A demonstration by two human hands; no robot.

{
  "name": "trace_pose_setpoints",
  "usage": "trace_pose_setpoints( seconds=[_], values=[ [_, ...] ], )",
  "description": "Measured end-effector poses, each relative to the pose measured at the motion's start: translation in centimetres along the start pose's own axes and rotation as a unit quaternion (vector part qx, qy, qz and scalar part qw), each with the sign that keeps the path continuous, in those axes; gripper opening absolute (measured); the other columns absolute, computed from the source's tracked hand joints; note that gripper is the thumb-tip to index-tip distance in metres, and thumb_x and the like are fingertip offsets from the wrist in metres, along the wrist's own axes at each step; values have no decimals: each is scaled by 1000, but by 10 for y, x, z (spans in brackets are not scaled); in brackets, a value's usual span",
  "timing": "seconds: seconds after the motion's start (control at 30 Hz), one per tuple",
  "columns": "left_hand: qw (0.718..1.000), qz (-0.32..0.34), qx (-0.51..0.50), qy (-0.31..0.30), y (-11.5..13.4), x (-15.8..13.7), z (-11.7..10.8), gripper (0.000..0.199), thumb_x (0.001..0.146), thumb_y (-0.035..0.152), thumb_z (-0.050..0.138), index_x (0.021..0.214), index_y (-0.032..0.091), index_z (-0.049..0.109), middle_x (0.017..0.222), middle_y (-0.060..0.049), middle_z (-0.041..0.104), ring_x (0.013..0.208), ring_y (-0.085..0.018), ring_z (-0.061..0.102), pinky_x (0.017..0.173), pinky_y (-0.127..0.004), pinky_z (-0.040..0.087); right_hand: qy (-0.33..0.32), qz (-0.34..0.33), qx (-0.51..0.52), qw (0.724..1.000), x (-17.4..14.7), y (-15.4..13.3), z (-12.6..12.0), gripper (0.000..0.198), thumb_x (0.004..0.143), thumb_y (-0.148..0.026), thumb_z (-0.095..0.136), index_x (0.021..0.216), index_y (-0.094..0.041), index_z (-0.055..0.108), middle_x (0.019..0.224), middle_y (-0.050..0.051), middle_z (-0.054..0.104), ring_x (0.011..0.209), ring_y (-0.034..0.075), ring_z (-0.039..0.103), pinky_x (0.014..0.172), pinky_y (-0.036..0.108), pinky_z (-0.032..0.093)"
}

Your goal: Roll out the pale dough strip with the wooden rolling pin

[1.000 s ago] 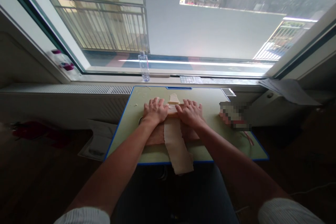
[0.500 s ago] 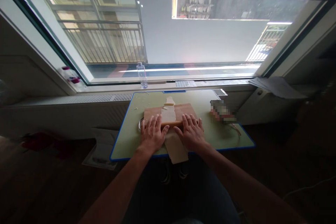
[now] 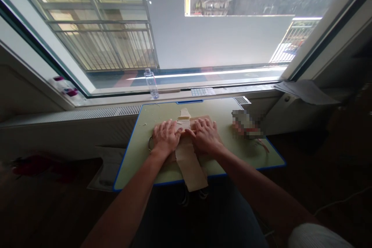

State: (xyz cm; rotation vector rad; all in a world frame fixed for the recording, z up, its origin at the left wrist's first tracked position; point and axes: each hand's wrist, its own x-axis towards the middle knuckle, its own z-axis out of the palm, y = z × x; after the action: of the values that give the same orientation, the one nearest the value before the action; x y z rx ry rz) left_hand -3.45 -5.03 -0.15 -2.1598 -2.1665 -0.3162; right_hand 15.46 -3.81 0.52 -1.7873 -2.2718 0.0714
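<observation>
A long, thin strip of pale dough runs down the middle of a wooden cutting board and hangs over the table's near edge. Across it lies a wooden rolling pin, mostly hidden under my hands; only a short middle stretch shows between the thumbs. My left hand is closed over the pin's left part, fingers bent forward. My right hand grips the right part the same way. Beyond the pin, the dough's far end has a folded or raised edge.
The board lies on a green table with a blue rim. A blurred-out object sits at its right side. On the windowsill stand a clear bottle and a bottle with purple parts. Papers lie at right.
My hands and the rolling pin have moved away from me along the dough. More of the strip's near part shows. The view has shifted slightly.
</observation>
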Motion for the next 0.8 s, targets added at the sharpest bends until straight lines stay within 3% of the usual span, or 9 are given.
trace_pose_setpoints(
  seconds=[0.17, 0.3, 0.43, 0.6, 0.8],
  values=[
    [1000, -6, -5, 1, -2, 33, 3, 63, 107, 61, 30, 153, 31, 61, 165, -10, 54, 152, -32, 47, 125, -56, 37, 24, 2, -11, 1000, 33, 3, 6, 73, 109, -73, 35, 149, -18, 61, 156, 17, 59, 146, 36, 43, 124, 56, 25],
    [999, -31, -29, -23, -3, 58, 6, 66, 107, 63, 30, 155, 26, 58, 166, -12, 52, 152, -34, 47, 123, -58, 39, 16, 16, 0, 1000, 62, 7, 12, 76, 106, -76, 37, 151, -18, 59, 157, 17, 58, 145, 37, 45, 121, 56, 30],
    [998, -42, -42, -31, -3, 65, 7, 64, 107, 61, 33, 154, 26, 58, 166, -12, 52, 151, -34, 47, 123, -59, 39, 7, 26, 6, 1000, 73, 8, 14, 76, 106, -75, 40, 152, -18, 58, 157, 18, 58, 142, 37, 47, 119, 57, 31],
    [999, -11, -36, 15, -2, 38, 10, 61, 108, 56, 34, 151, 25, 63, 162, -14, 57, 148, -36, 51, 122, -59, 39, 48, -8, -15, 999, 44, 7, 13, 65, 110, -64, 40, 150, -18, 60, 155, 17, 60, 143, 38, 47, 120, 57, 29],
    [996, 20, -64, 57, 2, -27, 10, 61, 108, 52, 39, 157, 22, 58, 162, -14, 57, 151, -37, 50, 127, -60, 32, 72, -30, 15, 997, -15, 7, 14, 57, 112, -56, 42, 149, -17, 61, 158, 16, 58, 150, 36, 42, 124, 59, 24]
  ],
)
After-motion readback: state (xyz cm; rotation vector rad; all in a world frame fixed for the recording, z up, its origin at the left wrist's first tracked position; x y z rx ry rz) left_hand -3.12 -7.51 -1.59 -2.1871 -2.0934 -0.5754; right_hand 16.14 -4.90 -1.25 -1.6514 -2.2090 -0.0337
